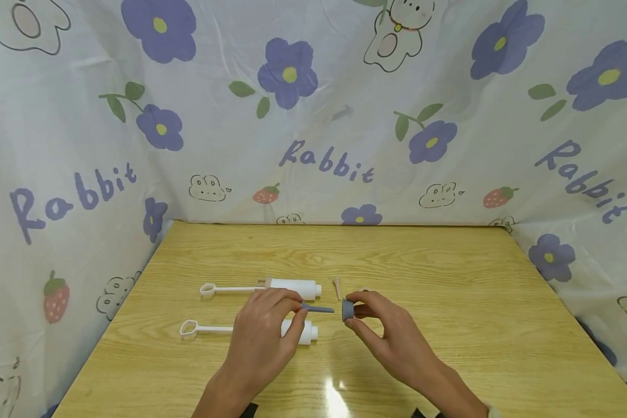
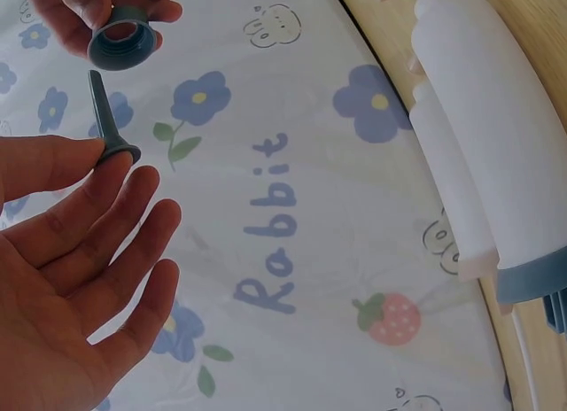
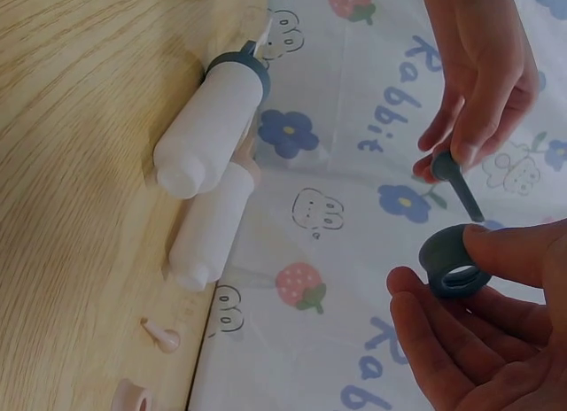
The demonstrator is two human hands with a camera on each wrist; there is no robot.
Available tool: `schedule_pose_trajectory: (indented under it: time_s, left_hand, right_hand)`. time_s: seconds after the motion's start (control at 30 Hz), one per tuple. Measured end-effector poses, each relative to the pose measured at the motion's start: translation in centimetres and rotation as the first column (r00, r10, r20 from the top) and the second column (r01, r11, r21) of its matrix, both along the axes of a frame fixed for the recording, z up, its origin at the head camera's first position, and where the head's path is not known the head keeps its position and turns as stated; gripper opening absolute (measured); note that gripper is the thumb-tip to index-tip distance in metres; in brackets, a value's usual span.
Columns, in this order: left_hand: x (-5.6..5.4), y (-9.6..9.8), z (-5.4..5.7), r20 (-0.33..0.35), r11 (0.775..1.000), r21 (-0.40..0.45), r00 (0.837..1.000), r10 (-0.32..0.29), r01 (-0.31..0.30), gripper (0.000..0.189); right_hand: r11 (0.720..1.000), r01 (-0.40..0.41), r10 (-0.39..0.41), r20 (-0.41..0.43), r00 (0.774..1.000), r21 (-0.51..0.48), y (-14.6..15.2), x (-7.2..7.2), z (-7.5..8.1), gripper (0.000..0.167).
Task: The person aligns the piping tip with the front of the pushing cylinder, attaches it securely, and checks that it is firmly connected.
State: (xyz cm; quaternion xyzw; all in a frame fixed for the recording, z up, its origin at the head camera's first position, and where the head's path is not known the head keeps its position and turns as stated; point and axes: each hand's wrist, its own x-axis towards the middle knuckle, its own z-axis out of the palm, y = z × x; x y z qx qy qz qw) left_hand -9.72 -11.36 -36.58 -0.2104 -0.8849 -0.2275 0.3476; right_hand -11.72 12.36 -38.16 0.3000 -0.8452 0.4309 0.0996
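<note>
My left hand pinches a blue-grey tapered nozzle by its flanged end between thumb and index finger. The nozzle's narrow tip points right, toward my other hand. My right hand holds a blue-grey threaded ring cap between thumb and fingers. A small gap separates tip and ring. In the left wrist view, the inner threads of the ring cap show, and the left hand's other fingers are spread. Both parts are held above the table, in front of two white syringe barrels.
A white syringe with a beige collar lies farther back on the wooden table. Nearer lies another syringe, partly hidden by my left hand, its collar blue-grey. A beige nozzle and a beige ring lie beside them. Printed cloth surrounds the table.
</note>
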Motion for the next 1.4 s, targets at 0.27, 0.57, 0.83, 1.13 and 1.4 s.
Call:
schedule_pose_trajectory:
  time_s: [0.27,0.57,0.83,1.13,1.4]
  left_hand:
    - [-0.1,0.1,-0.1,0.001,1.000,-0.001,1.000,-0.003,0.003,0.013]
    - [-0.2,0.4,-0.4,0.010,1.000,-0.002,1.000,-0.003,0.003,0.012]
    - [-0.2,0.6,-0.5,0.017,1.000,-0.009,1.000,-0.002,0.002,0.012]
    - [-0.3,0.8,-0.7,0.017,1.000,-0.015,1.000,0.000,0.000,0.014]
    - [-0.4,1.1,-0.6,0.010,1.000,-0.024,1.000,-0.020,0.020,0.015]
  right_hand:
    - [1.000,-0.006,0.007,-0.005,1.000,0.006,-0.2,0.0,0.1,0.030]
    - [1.000,-0.020,0.020,-0.018,1.000,0.010,-0.4,-0.1,0.0,0.030]
    - [0.999,-0.032,0.032,-0.018,0.999,0.015,-0.8,-0.1,0.0,0.030]
    - [0.999,-0.017,0.018,-0.027,0.999,0.037,-1.0,0.0,0.0,0.031]
    - [0.999,-0.027,0.028,-0.027,0.999,0.033,-1.3,0.1,0.0,0.031]
